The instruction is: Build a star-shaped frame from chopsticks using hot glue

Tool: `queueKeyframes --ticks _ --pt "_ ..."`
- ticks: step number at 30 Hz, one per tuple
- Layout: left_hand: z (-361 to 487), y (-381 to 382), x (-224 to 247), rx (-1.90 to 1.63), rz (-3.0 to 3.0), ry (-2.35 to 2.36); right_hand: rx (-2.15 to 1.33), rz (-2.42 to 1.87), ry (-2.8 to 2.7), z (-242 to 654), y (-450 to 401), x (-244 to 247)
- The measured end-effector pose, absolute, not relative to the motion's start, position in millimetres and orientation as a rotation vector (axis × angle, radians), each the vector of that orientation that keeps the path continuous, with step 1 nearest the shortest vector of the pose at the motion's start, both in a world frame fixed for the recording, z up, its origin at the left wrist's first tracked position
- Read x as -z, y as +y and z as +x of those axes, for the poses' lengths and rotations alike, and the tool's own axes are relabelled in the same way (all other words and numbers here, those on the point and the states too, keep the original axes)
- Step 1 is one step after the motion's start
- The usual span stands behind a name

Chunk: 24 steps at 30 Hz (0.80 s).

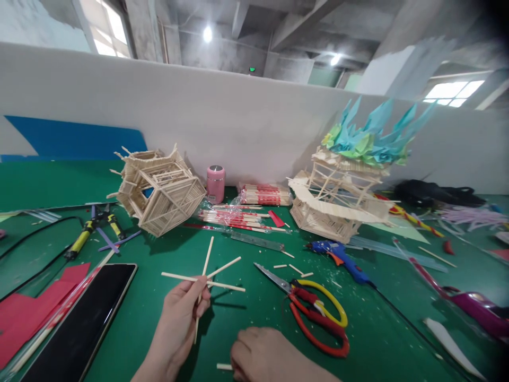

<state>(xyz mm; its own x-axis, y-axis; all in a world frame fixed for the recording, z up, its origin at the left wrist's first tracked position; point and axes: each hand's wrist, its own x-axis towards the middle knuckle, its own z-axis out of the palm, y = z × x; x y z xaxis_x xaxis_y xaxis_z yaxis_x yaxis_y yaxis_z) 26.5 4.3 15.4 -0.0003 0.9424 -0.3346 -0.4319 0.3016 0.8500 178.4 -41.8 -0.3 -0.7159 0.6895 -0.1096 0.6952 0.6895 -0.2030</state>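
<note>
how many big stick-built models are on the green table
2. The left stick model sits tilted beside the pink flask; the right stick model, topped with blue and green paper, stands behind the blue glue gun. None seem hidden.

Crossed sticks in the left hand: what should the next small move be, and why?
Probably raise the single stick at the right hand toward the crossed sticks: the left hand pinches them near their crossing, and the single stick is apart from them.
</note>
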Motion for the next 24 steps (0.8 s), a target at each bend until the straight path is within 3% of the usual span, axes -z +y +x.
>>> queueKeyframes --ticks 4,9,14,24 --pt "31 0 -12 -1.137 0.691 1.102 0.912 1.246 2.885 190 -41 -38" --pt "40 -9 -15 -0.942 0.858 1.098 1.752 1.735 2.751 200 -16 -94" --pt "47 -14 -17 -0.800 0.966 1.100 1.464 1.738 2.859 193 14 -103" --pt "52 -13 -5 -0.786 1.032 1.076 1.236 1.560 2.842 183 27 -99"
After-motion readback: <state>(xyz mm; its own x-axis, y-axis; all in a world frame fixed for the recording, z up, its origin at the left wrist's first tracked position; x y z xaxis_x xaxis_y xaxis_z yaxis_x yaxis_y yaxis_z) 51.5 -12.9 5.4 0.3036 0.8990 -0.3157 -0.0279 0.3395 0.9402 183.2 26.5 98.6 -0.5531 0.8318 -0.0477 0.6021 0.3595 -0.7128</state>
